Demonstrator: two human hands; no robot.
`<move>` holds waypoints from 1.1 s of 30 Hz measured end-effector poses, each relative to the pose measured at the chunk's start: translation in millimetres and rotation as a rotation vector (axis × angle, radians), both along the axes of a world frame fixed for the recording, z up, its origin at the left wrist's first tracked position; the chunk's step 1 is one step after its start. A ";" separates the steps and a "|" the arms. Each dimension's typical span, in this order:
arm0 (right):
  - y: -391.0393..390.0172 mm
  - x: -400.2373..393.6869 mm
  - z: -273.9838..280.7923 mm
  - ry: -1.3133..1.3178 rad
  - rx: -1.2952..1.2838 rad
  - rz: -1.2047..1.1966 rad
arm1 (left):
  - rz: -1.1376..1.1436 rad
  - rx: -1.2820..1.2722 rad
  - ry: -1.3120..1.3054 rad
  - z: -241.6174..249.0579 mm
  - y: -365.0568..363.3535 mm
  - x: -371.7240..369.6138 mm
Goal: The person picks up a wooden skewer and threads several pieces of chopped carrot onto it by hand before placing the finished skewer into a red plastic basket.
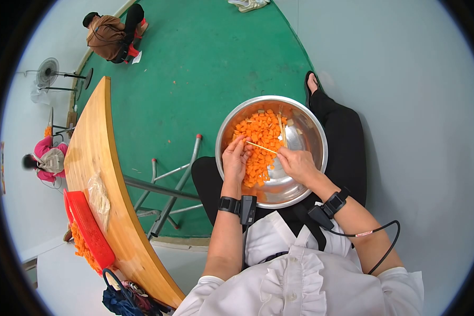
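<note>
A steel bowl (323,158) rests on the person's lap, with many orange cubes (260,129) heaped mostly on its left side. Over the bowl, my right hand (298,166) pinches one end of a thin wooden stick (262,148). The stick's other end meets the fingertips of my left hand (237,160), which are pressed together; any cube between them is too small to make out. More sticks (282,130) lean inside the bowl near its upper right, beside a few pale pieces.
A wooden table (97,142) at the left bears a bag of sticks (98,200) and a red basket (89,226) with orange pieces. Metal legs (179,184) stand beside the bowl. Two other people (106,38) sit farther off, near a fan (48,72).
</note>
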State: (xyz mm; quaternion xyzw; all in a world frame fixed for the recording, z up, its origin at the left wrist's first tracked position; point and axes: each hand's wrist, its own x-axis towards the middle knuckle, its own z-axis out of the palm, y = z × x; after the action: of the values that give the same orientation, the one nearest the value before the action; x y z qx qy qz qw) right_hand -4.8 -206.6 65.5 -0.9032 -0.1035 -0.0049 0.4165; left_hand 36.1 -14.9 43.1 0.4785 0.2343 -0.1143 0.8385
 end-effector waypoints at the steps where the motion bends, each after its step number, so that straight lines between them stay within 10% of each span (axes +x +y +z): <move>1: 0.1 -0.1 0.3 -0.001 0.000 0.001 | -0.004 -0.003 0.002 -0.7 0.3 0.2; 33: -0.9 -2.3 -2.0 0.004 -0.015 0.001 | -0.061 -0.086 0.000 -5.8 3.5 -1.1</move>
State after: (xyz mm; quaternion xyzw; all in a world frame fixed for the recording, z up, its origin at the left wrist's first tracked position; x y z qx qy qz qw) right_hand -7.1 -207.6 63.5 -0.9063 -0.1032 -0.0022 0.4099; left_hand 35.0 -11.4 37.3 0.4488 0.2142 -0.1498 0.8545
